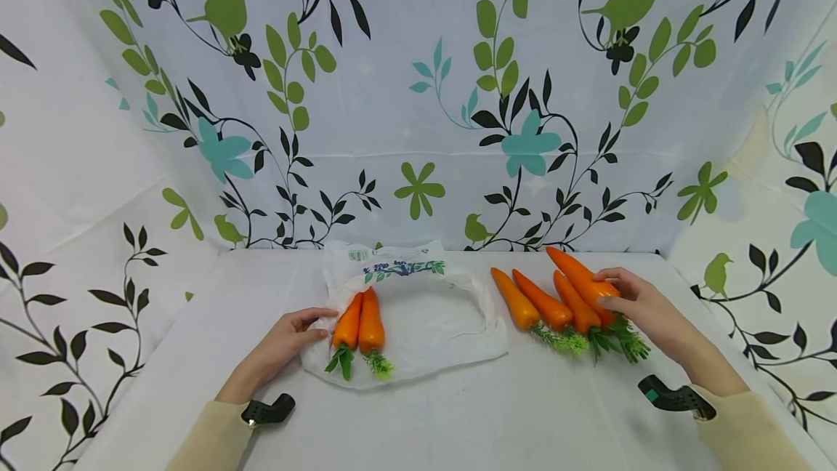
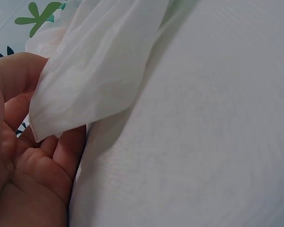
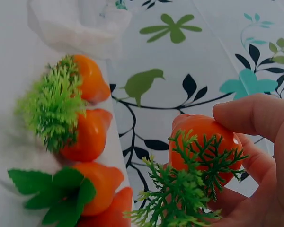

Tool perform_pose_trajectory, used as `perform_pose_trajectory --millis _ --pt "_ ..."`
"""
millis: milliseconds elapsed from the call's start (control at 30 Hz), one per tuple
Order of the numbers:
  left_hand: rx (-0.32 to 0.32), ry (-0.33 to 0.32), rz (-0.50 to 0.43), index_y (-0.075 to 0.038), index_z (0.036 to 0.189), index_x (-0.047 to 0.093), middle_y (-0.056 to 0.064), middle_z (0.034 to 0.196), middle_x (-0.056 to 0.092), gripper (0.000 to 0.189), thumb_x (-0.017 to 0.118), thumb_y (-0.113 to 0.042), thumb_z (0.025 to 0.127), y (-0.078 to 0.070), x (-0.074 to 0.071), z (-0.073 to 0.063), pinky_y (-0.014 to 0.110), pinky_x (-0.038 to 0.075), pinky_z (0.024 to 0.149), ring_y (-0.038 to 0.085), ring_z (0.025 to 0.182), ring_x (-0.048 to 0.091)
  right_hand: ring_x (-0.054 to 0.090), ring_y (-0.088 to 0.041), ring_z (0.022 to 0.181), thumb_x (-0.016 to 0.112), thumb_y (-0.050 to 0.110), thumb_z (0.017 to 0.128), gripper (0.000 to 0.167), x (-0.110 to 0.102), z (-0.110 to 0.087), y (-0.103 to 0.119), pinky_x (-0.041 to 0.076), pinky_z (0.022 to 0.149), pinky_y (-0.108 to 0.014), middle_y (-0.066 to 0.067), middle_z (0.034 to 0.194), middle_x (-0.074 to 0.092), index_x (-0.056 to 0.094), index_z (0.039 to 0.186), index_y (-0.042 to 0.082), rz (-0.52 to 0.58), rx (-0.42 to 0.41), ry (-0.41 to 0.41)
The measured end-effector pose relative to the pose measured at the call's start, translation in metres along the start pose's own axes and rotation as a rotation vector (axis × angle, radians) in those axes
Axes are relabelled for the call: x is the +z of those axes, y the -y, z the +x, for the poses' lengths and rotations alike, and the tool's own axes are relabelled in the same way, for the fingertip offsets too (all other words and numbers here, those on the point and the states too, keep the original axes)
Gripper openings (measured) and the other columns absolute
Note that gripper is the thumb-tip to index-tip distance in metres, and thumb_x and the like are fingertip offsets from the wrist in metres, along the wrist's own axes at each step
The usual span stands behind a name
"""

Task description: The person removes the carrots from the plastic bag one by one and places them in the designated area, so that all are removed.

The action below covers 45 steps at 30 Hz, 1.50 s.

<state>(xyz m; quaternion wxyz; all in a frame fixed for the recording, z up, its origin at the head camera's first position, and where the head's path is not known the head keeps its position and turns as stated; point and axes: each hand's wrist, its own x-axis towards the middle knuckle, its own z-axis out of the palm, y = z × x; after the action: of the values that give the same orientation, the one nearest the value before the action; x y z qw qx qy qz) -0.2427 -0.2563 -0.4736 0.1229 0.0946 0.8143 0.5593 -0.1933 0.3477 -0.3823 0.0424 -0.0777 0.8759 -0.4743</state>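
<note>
A white plastic bag (image 1: 418,355) with blue and green print lies on the table, its opening facing up. Two orange carrots (image 1: 371,322) with green tops lie at its left side. My left hand (image 1: 294,336) pinches the bag's left edge; up close in the left wrist view, the thin plastic (image 2: 94,71) hangs between thumb and fingers (image 2: 68,151). On the right, my right hand (image 1: 634,300) grips a large carrot (image 1: 575,275) near its leafy end. That carrot (image 3: 203,142) is raised apart from the others in the right wrist view.
Several more carrots (image 1: 546,304) lie side by side between the bag and my right hand, tips pointing away. The white-covered table (image 1: 458,427) meets a hanging cloth (image 1: 366,129) printed with birds and leaves at the back. Similar cloth flanks both sides.
</note>
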Motion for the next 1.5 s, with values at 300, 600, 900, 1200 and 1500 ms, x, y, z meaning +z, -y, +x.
perform_pose_trajectory --millis 300,600,900,1200,1500 --pt "-0.009 -0.006 0.003 -0.01 0.131 0.065 0.018 0.15 0.044 0.036 0.066 -0.016 0.095 0.002 -0.001 0.0 0.064 0.008 0.116 0.038 0.145 0.026 0.045 -0.045 0.123 0.055 0.028 0.103 0.048 -0.013 -0.004 -0.02 0.039 0.101 -0.065 -0.033 0.143 0.041 0.04 0.141 0.002 -0.012 0.052 -0.026" --pt "-0.015 -0.009 -0.01 -0.01 0.13 0.065 0.017 0.15 0.045 0.036 0.066 -0.016 0.095 0.002 0.0 0.0 0.065 0.008 0.116 0.037 0.145 0.026 0.05 -0.041 0.115 0.054 0.03 0.104 0.05 -0.023 -0.007 -0.034 0.04 0.098 -0.062 -0.032 0.139 0.044 0.039 0.142 0.001 -0.026 0.099 -0.039" --pt "-0.013 -0.015 -0.007 -0.01 0.13 0.065 0.016 0.148 0.048 0.035 0.066 -0.015 0.095 0.0 0.001 0.0 0.063 0.009 0.116 0.037 0.144 0.027 0.046 -0.043 0.118 0.05 0.031 0.105 0.054 -0.029 -0.008 -0.05 0.043 0.096 -0.059 -0.034 0.143 0.038 0.037 0.145 -0.003 -0.034 0.131 -0.039" --pt "-0.001 -0.018 -0.001 -0.01 0.13 0.066 0.015 0.147 0.048 0.035 0.066 -0.016 0.095 0.0 0.001 -0.001 0.064 0.011 0.116 0.037 0.143 0.028 0.048 -0.041 0.116 0.05 0.029 0.105 0.053 -0.03 -0.008 -0.069 0.043 0.094 -0.056 -0.035 0.141 0.039 0.037 0.145 -0.004 -0.043 0.162 -0.053" --pt "0.01 -0.014 -0.007 -0.01 0.129 0.066 0.015 0.148 0.047 0.035 0.067 -0.016 0.095 0.002 0.001 -0.001 0.064 0.009 0.116 0.037 0.144 0.027 0.042 -0.046 0.12 0.054 0.027 0.103 0.053 -0.026 -0.007 -0.081 0.042 0.094 -0.054 -0.036 0.144 0.034 0.041 0.143 -0.005 -0.057 0.163 -0.055"
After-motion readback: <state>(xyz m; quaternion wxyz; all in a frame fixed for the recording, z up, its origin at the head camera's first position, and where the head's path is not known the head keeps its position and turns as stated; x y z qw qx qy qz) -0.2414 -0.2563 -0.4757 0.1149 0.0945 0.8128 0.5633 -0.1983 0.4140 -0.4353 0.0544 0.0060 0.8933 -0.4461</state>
